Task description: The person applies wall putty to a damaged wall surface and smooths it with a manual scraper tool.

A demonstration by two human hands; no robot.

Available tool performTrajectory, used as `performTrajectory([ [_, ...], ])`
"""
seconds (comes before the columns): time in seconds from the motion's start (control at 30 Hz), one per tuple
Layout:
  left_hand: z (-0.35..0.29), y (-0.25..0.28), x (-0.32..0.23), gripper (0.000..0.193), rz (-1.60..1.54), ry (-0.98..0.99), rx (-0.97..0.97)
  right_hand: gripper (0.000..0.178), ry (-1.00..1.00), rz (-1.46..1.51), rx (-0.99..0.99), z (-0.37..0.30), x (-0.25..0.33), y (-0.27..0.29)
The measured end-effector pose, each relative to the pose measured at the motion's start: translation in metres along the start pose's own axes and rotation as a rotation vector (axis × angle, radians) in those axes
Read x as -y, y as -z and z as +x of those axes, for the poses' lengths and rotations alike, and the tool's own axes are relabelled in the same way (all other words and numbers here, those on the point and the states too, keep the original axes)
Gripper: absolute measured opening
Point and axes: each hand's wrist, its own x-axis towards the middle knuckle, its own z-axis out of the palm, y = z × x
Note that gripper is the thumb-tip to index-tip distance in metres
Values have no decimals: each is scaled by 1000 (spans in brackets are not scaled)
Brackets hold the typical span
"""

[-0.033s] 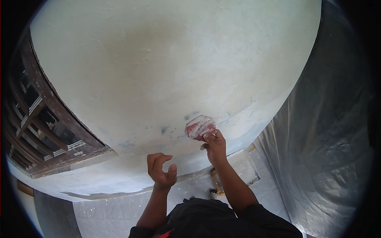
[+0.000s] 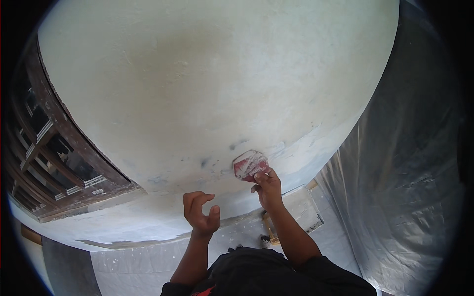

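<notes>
the right hand (image 2: 268, 187) is pressing a small reddish, many-sided sanding pad dusted with white (image 2: 250, 165) flat against the pale plastered wall (image 2: 207, 89), its fingers closed on the pad's lower edge, so the pad is lying just above and a little left of the fingertips. the left hand (image 2: 200, 211) is hanging empty and half curled, lower and well left, apart from the pad, perhaps not touching the wall. a dark wooden window frame (image 2: 59, 163) is standing far left.
</notes>
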Motion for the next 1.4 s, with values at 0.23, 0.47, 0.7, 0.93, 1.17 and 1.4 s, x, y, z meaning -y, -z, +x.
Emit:
performTrajectory([
  [0.23,-3,-5,-3,47,1,17,24,25,93,26,57,16,27,-37],
  [0.47,-29,-15,-1,34,-33,26,60,26,-27,-96,-164,-28,-18,57],
  [0.7,-95,-60,13,14,-107,249,284,22,-130,-137,-469,-96,-33,184],
  [0.93,-180,-158,6,18,-115,564,528,21,-233,-192,-886,-130,-31,278],
  [1.17,-282,-334,-50,37,-61,723,776,24,-163,-560,-1055,-141,-32,390],
  [1.4,-394,-447,-100,45,159,1169,710,27,-196,-829,-1121,-166,-23,478],
])
